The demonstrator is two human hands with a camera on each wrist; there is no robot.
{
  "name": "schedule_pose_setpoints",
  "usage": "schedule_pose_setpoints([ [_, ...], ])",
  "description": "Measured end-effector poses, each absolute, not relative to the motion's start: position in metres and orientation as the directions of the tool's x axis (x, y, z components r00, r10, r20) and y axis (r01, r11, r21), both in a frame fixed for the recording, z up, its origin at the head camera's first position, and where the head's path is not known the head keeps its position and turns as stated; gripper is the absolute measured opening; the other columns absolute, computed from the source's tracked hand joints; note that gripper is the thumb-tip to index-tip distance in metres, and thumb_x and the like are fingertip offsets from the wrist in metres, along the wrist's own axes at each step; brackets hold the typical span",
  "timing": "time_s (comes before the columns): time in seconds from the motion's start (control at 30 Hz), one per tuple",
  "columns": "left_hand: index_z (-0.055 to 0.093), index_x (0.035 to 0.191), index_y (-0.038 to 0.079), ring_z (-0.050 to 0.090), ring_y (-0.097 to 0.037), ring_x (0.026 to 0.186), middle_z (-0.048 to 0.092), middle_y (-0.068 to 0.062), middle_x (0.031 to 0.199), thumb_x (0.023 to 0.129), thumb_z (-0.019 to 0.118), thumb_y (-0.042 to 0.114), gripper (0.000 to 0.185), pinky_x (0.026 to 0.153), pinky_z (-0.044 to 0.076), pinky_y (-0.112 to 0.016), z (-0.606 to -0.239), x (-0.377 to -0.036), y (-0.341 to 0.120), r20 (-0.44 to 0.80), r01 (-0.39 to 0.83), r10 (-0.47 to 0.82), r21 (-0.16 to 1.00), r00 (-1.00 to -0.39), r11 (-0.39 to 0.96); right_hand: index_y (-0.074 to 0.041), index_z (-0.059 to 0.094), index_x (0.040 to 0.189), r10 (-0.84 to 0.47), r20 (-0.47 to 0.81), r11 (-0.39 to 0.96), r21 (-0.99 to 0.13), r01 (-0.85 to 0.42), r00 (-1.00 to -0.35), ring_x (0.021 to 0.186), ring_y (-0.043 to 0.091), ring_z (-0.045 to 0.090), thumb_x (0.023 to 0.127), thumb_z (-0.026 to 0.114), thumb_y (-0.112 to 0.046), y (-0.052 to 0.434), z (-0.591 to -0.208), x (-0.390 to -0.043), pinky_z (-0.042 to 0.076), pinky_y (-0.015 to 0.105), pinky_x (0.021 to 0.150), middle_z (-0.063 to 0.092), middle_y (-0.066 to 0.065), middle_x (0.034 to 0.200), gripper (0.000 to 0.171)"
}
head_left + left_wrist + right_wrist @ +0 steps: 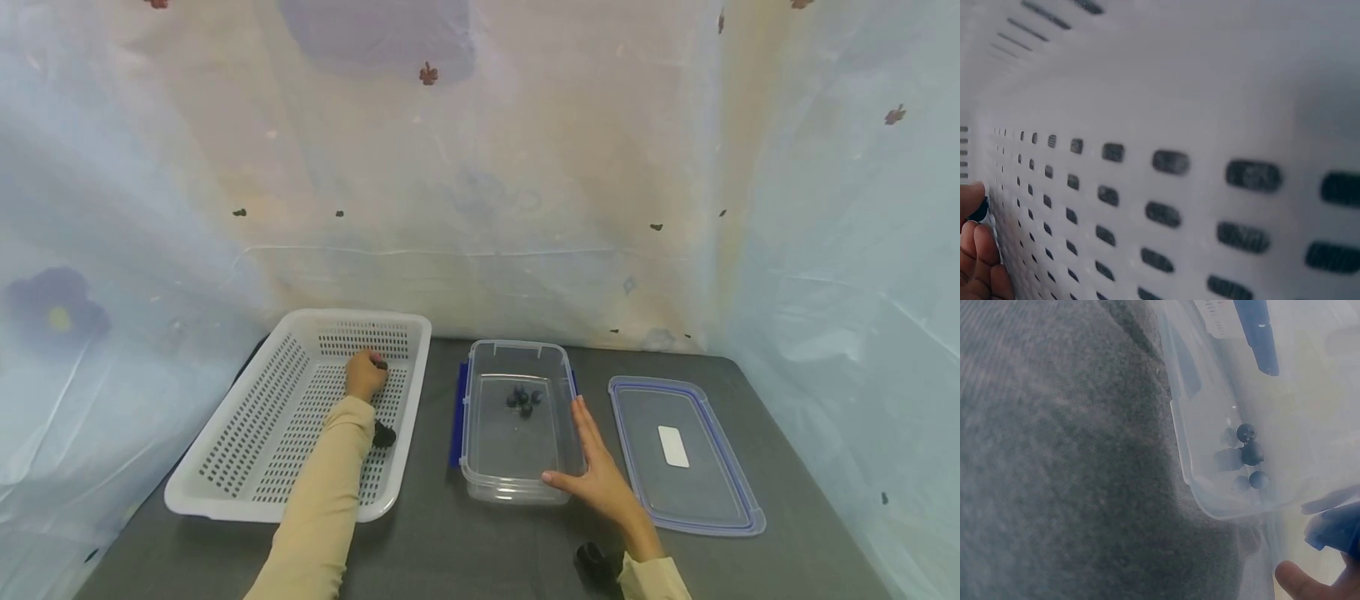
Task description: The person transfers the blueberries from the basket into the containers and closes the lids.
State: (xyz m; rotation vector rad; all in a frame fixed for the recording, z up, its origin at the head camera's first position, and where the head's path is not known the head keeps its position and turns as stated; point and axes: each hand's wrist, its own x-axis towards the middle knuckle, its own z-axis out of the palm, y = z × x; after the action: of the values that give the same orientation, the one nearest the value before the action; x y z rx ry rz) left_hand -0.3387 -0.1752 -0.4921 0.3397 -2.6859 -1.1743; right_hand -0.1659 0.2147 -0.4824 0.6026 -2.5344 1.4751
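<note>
Fingers of the left hand (365, 375) curl round a small dark berry (381, 365) inside the white basket (225, 492). The right hand (600, 479) lies flat, fingers straight, against the clear tub (480, 479) holding more berries (523, 399). The lid (742, 517) lies beside it on the desk (465, 542).

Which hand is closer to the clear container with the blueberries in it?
The right. The right hand rests open against the clear container's near right corner, while the left hand is off in the white basket, fingers pinching a small dark berry.
</note>
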Motion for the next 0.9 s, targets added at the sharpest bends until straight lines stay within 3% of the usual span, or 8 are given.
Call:
schedule_pose_setpoints([
  [0.43, 0.054, 0.107, -0.01, 0.053, -0.046, 0.108, 0.056, -0.033, 0.111, 0.083, 0.067, -0.004, 0.029, 0.092, 0.045, -0.051, -0.4901, -0.3334, -0.1744, 0.057, -0.149, -0.271, 0.72, -0.961, 0.678, -0.009, 0.01, 0.156, -0.25, 0.294, 0.444, -0.812, -0.379, -0.922, 0.142, 0.044, 0.008, 0.072, 0.084, -0.027, 0.2151, -0.483, -0.1639, 0.018, 0.071, 0.101, 0.001, 0.009, 0.162, 0.114],
  [0.9, 0.057, 0.104, -0.011, 0.053, -0.046, 0.106, 0.058, -0.032, 0.107, 0.086, 0.064, 0.003, 0.024, 0.09, 0.043, -0.052, -0.4902, -0.3363, -0.1788, 0.095, -0.093, -0.248, 0.754, -0.964, 0.651, -0.006, 0.01, 0.155, -0.257, 0.317, 0.431, -0.808, -0.402, -0.913, 0.142, 0.044, 0.008, 0.071, 0.085, -0.025, 0.215, -0.4842, -0.166, 0.017, 0.071, 0.101, 0.001, 0.011, 0.161, 0.114],
])
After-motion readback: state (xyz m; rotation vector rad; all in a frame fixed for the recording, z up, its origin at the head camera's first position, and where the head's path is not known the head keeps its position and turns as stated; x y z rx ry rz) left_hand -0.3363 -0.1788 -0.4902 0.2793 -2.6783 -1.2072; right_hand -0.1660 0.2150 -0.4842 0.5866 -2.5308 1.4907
